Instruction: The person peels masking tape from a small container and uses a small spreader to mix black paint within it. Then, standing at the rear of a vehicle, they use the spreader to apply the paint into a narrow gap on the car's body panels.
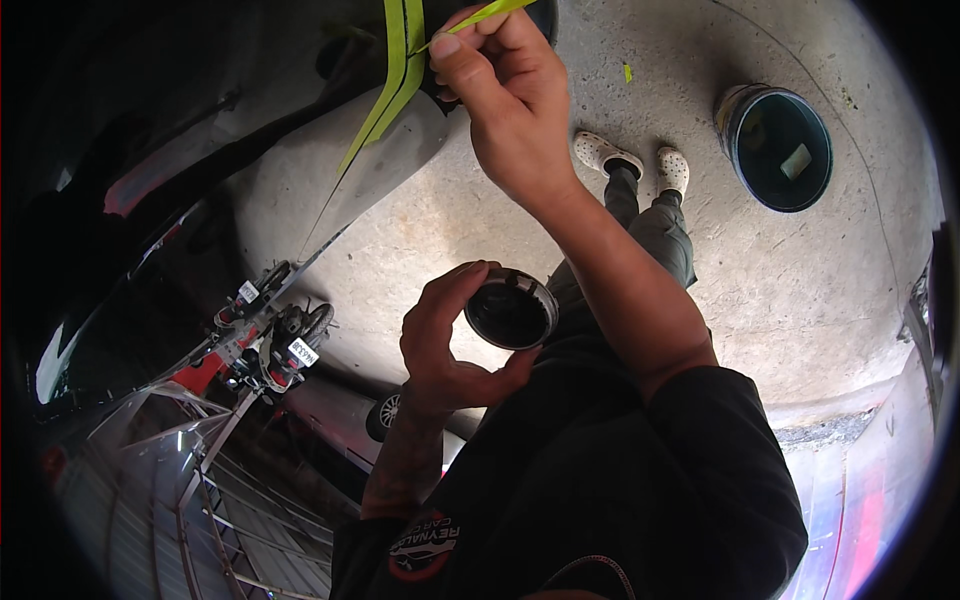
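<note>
- Fingers of the right hand are pinched shut on a strip of yellow-green tape, thumb and forefinger meeting at its end near the top edge of the view
- Right hand is raised with the forearm stretched up from the black sleeve at lower right
- More of the same tape runs as two bands down the glossy black car panel just left of that hand; whether the held strip joins them cannot be told
- Left hand is curled around a small round tape roll, thumb under it and fingers arched over its left side, a firm but partly open grip
- Roll is dark inside with a pale rim, held in front of the chest, below the right wrist and well apart from the pinched strip
- Panel's shine reflects a fence and other shapes at lower left
- Person's grey trousers and white perforated shoes stand on the concrete floor beyond the roll
- Dark round bucket sits on the floor toward the upper right, well apart from both hands
</note>
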A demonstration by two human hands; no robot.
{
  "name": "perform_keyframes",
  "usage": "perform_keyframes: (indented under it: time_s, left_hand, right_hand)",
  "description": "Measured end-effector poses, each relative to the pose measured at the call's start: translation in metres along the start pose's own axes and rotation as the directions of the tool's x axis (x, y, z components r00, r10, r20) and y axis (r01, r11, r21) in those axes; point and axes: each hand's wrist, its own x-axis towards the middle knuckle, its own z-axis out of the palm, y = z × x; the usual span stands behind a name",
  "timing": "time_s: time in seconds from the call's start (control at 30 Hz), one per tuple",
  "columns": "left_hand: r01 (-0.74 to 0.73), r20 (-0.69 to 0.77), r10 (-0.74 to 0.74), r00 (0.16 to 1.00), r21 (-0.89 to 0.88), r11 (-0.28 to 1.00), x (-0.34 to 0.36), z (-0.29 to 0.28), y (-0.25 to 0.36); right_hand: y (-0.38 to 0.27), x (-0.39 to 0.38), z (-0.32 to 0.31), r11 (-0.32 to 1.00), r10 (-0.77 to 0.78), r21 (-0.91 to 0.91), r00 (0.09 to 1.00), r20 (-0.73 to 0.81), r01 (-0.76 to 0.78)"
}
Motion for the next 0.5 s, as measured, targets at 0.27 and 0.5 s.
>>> perform_keyframes:
  time_s: [0.27,0.5]
  left_hand:
    - [-0.001,0.004,0.001,1.0,0.002,1.0,0.0,0.0005,0.0014]
    - [0.037,-0.066,-0.039,0.997,-0.027,0.999,0.0001,0.0047,0.0015]
  right_hand:
    - [-0.0024,0.0002,0.0,1.0,0.006,0.02,1.0,0.005,-0.006]
    - [-0.0014,0.0004,0.0004,1.0,0.02,0.001,1.0,0.001,-0.02]
